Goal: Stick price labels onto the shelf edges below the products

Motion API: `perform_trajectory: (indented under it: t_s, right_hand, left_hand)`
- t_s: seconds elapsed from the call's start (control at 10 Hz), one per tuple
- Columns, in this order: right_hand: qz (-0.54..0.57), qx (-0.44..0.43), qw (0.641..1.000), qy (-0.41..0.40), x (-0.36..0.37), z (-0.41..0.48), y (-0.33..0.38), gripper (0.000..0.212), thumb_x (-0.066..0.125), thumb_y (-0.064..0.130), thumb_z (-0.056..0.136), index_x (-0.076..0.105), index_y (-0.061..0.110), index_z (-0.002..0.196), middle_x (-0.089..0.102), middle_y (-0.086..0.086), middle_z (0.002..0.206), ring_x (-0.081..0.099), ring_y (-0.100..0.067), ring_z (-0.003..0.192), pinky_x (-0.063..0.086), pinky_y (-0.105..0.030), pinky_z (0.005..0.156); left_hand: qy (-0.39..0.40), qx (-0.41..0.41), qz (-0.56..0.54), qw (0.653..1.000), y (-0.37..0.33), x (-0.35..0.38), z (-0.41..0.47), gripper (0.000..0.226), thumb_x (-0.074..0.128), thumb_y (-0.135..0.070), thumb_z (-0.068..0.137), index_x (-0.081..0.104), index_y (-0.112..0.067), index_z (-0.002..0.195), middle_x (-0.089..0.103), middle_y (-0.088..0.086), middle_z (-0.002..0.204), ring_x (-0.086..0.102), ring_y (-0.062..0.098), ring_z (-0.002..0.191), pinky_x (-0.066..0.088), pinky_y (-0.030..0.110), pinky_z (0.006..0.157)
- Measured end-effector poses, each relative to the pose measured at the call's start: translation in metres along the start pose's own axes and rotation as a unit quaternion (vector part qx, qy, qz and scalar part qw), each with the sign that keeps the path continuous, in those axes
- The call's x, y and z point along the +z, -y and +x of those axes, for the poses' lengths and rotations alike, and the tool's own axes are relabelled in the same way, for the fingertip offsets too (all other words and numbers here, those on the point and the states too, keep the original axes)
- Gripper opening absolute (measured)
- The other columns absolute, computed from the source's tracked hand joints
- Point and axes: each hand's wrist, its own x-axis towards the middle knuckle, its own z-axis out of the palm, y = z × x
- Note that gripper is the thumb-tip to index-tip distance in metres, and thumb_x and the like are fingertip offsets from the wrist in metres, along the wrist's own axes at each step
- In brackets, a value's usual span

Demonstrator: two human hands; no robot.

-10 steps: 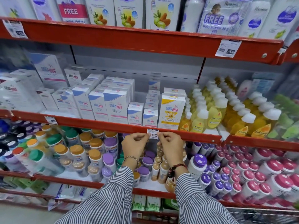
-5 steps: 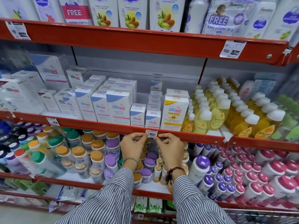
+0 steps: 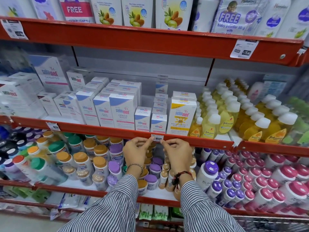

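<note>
A small white price label (image 3: 156, 138) lies against the red edge of the middle shelf (image 3: 197, 141), right below a small white and blue cleansing bar box (image 3: 158, 123). My left hand (image 3: 136, 151) pinches the label's left end with thumb and forefinger. My right hand (image 3: 178, 152) presses fingertips on its right end. Both wrists wear bracelets and striped sleeves.
Other labels hang on the top shelf edge at the right (image 3: 244, 48) and left (image 3: 14, 29), and one on the middle edge (image 3: 53, 126). White boxes and yellow bottles (image 3: 225, 121) fill the middle shelf; capped bottles (image 3: 98, 163) crowd the shelf below my hands.
Both hands stay on the label at the shelf edge, fingers shifting slightly along it. The camera has drifted a little; the label sits slightly more left in view.
</note>
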Motion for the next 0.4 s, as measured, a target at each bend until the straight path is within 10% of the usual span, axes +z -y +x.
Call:
perform_trajectory:
  t_s: [0.4]
  right_hand:
    - [-0.017, -0.099, 0.995, 0.018, -0.001, -0.023, -0.021, 0.022, 0.076, 0.053, 0.085, 0.070, 0.032, 0.080, 0.070, 0.012, 0.061, 0.068, -0.005, 0.060, 0.056, -0.029, 0.055]
  left_hand:
    - [0.020, 0.079, -0.012, 0.997, 0.020, -0.018, -0.012, 0.017, 0.086, -0.045, 0.080, 0.073, -0.033, 0.078, 0.074, -0.011, 0.068, 0.070, 0.002, 0.065, 0.057, 0.015, 0.056]
